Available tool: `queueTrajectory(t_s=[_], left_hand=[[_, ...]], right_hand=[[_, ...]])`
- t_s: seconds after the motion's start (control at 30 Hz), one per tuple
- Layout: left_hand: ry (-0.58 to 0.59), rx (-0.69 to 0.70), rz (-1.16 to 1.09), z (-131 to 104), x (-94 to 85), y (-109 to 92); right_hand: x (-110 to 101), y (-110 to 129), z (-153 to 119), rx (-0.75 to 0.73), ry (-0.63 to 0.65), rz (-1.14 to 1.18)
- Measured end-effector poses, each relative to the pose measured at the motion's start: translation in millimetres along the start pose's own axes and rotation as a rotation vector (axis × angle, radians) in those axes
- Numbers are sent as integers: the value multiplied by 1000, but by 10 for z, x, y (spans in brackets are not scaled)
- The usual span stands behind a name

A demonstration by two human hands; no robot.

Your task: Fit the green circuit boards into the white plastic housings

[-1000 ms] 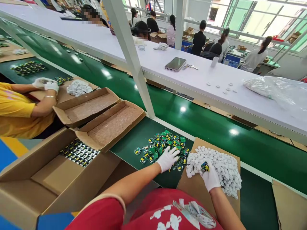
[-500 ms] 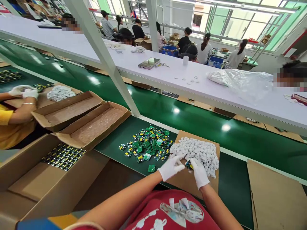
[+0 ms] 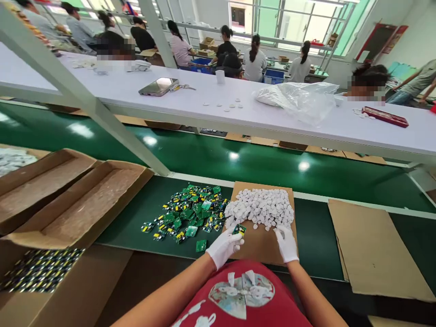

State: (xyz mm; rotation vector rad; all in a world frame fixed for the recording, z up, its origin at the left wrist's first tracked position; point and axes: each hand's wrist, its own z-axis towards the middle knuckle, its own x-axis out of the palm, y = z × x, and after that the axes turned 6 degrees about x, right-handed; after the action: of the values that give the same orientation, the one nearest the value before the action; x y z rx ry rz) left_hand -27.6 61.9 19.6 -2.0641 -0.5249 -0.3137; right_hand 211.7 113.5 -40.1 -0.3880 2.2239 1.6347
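Observation:
My left hand (image 3: 225,245), in a white glove, grips a small green circuit board (image 3: 239,230) with yellow parts, held above the cardboard sheet (image 3: 260,250). My right hand (image 3: 286,243), also gloved in white, is at the near right edge of a heap of small white discs (image 3: 260,206). Its fingers look drawn together there; white glove against white discs hides what, if anything, is between them. Left of the sheet lies a pile of circuit boards (image 3: 194,211), and one lone board (image 3: 201,245) rests nearer me.
Two shallow cardboard trays (image 3: 91,204) stand on the left, above a carton (image 3: 85,281) filled with rows of boards. Flat cardboard (image 3: 378,247) lies on the right. A white shelf (image 3: 190,106) crosses ahead, bearing a phone (image 3: 158,86) and a plastic bag (image 3: 299,100). Several people sit beyond.
The circuit board has passed from my right hand into my left. My right hand has moved away from the left, to the discs' edge. The view has swung right.

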Motion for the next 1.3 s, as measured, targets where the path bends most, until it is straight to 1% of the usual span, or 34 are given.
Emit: queueTrajectory(t_s=[0.07,0.13,0.2,0.27,0.33,0.4,0.5,0.6,0.67,0.77,0.93,1.03,1.13,1.3], left_hand=[[34,-50,-8,24,-84,-62],[67,-82,-7,64,-156,-113],[88,-93,-3,104,-213,-147],[101,-99,2,127,-256,-167],[116,-115,12,128,-287,-184],[128,-132,25,116,-313,-204],[130,-148,40,101,-347,-233],[122,-167,42,108,-375,-240],[121,-186,45,121,-387,-232],[116,-204,52,150,-388,-220],[132,-217,48,188,-364,-241],[136,-219,47,195,-370,-265],[129,-215,42,197,-399,-279],[163,-216,27,208,-423,-270]], right_hand=[[-162,-251,77,61,-100,-72],[-245,-448,153,106,-190,-136],[-244,-574,244,124,-227,-191],[-193,-643,341,135,-222,-236],[-134,-680,410,157,-205,-273],[-90,-715,419,190,-207,-300],[-29,-789,324,224,-235,-319],[45,-863,210,221,-269,-308],[78,-888,190,220,-301,-290],[69,-877,255,198,-328,-273],[-14,-814,409,98,-282,-328],[-22,-836,419,100,-262,-368],[8,-893,337,129,-262,-380],[71,-911,113,200,-347,-347]])
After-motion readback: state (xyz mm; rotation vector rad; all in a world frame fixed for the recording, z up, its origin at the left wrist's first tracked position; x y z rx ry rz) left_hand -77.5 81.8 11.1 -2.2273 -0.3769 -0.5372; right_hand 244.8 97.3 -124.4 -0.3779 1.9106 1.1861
